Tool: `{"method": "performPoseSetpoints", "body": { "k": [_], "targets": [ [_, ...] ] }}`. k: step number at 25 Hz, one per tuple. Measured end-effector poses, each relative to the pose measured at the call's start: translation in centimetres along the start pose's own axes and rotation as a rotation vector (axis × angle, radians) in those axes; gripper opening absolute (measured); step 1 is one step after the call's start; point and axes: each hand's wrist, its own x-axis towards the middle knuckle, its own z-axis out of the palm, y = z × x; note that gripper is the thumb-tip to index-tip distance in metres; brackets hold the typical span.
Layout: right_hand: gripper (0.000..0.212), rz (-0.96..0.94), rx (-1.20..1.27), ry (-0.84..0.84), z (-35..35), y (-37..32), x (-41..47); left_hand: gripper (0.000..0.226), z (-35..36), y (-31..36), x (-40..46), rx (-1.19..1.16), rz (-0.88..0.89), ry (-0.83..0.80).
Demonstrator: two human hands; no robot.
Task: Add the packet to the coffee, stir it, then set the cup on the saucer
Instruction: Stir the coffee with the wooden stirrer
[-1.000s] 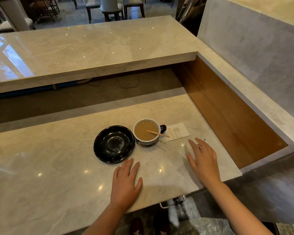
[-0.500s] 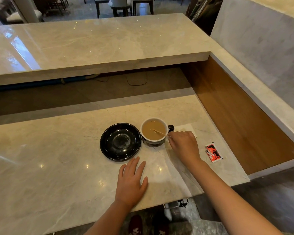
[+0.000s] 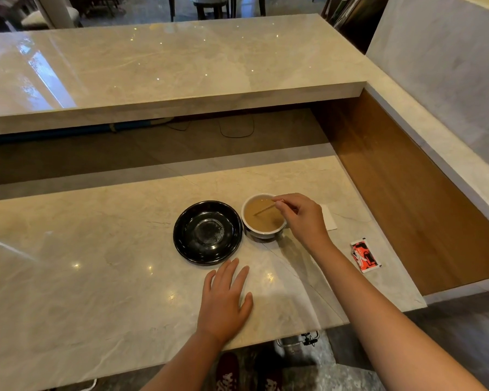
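2 levels of marble counter (image 3: 102, 277) fill the view; everything sits on the lower 1, toward its right end. Left hand (image 3: 226, 300) lies flat and spread near the front edge, just in front of the black saucer (image 3: 208, 232), probably bracing. That saucer is bare, so the last step is not yet done. Touching its right rim stands the cup (image 3: 263, 216) of milky coffee, handy for the short lift across. Right hand (image 3: 302, 218), which half a second ago only reached the rim, now hangs over the cup pinching the wooden stirrer (image 3: 263, 209), its tip in the drink. Red packet (image 3: 364, 254) lies near the right edge, apparently already used, and has not moved.
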Motion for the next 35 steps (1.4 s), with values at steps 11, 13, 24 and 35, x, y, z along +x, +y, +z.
{"method": "performPoseSetpoints", "body": {
  "k": [11, 13, 24, 35],
  "targets": [
    [0.016, -0.106, -0.23, -0.047, -3.3, 1.7, 1.1, 0.054, -0.3, 0.0, 0.0, -0.024, -0.01, -0.01],
    [0.017, -0.07, -0.173, -0.054, -3.4, 1.8, 0.9, 0.053, -0.4, 0.1, 0.0, -0.027, -0.003, -0.009],
    [0.02, 0.072, 0.289, 0.125, 1.6, 0.9, -0.5, 0.056, -0.3, 0.1, 0.0, -0.033, -0.011, -0.016],
    [0.018, -0.062, -0.12, 0.051, -2.5, 1.9, 0.2, 0.054, -0.3, 0.1, -0.1, -0.018, -0.012, -0.014]
  ]
}}
